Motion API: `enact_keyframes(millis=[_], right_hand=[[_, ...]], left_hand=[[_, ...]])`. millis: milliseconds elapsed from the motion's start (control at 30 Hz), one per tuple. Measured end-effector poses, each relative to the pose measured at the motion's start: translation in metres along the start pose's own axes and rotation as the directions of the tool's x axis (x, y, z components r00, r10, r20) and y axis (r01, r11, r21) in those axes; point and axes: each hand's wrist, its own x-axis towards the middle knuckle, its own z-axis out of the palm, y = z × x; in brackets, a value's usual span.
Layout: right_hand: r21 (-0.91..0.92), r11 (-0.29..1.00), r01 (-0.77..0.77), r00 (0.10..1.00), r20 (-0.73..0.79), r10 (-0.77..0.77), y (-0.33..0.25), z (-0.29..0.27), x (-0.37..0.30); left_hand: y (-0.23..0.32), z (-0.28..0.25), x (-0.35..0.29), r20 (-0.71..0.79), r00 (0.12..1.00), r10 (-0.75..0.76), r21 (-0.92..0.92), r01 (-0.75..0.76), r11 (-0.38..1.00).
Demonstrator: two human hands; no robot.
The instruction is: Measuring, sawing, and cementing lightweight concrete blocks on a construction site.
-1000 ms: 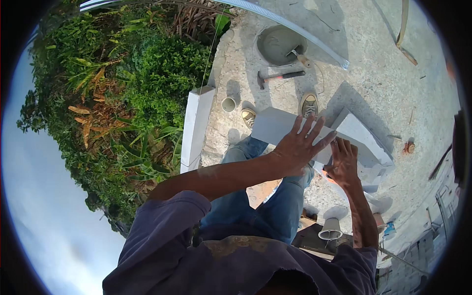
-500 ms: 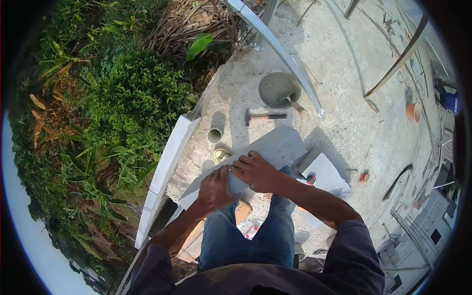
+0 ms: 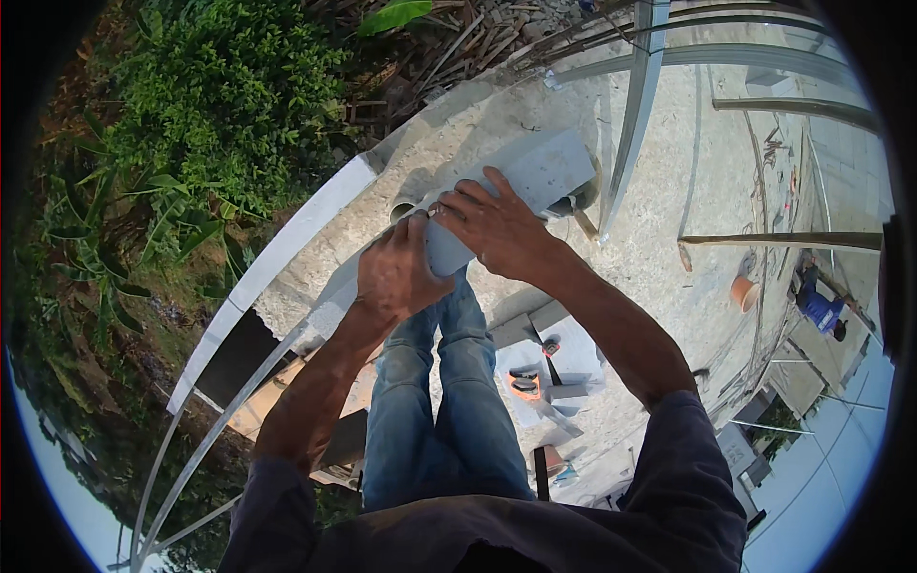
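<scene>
A long light-grey concrete block [image 3: 549, 172] is held out in front of my legs, slanting from lower left to upper right. My left hand [image 3: 401, 272] is clamped over its near left part. My right hand [image 3: 492, 224] grips it near the middle, fingers over the upper side and thumb below. The hands are close together, almost touching. Beyond the block's right end, a container of grey mortar [image 3: 594, 191] is mostly hidden, and a wooden handle [image 3: 586, 226] sticks out from it. The mouth of a short pipe [image 3: 401, 210] shows just past the fingers of my left hand.
A row of pale blocks [image 3: 277, 253] edges the slab at left, with greenery below. A metal channel [image 3: 635, 115] stands upright beyond the mortar. Right of my legs lie a white block [image 3: 568, 339] and an orange-handled tool [image 3: 523, 384]. Farther right are an orange pot [image 3: 743, 291] and another person [image 3: 820, 307].
Both hands have carried the block up and away from my legs, toward the mortar. It now covers the hammer and much of the container. My view has shifted and my legs look straighter.
</scene>
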Motion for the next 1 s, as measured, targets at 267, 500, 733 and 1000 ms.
enact_keyframes(millis=[267, 500, 733, 1000], right_hand=[[-0.138, 0.990, 0.022, 0.999, 0.026, -0.019, 0.088, -0.016, 0.068], [-0.230, 0.970, 0.083, 0.993, -0.059, -0.099, 0.140, 0.001, 0.111], [-0.111, 0.993, 0.037, 0.997, -0.067, -0.045, 0.169, 0.009, 0.116], [-0.086, 0.993, 0.080, 0.997, 0.018, -0.078, 0.194, 0.030, 0.119]], left_hand=[[-0.019, -0.004, 0.106, 0.078, 0.982, -0.174, 0.075, 0.168, 0.983], [-0.052, 0.011, 0.157, 0.033, 0.984, -0.178, 0.084, 0.174, 0.981], [-0.061, 0.031, 0.187, 0.079, 0.987, -0.143, 0.101, 0.135, 0.986], [-0.076, 0.067, 0.198, -0.029, 0.994, -0.108, 0.090, 0.110, 0.990]])
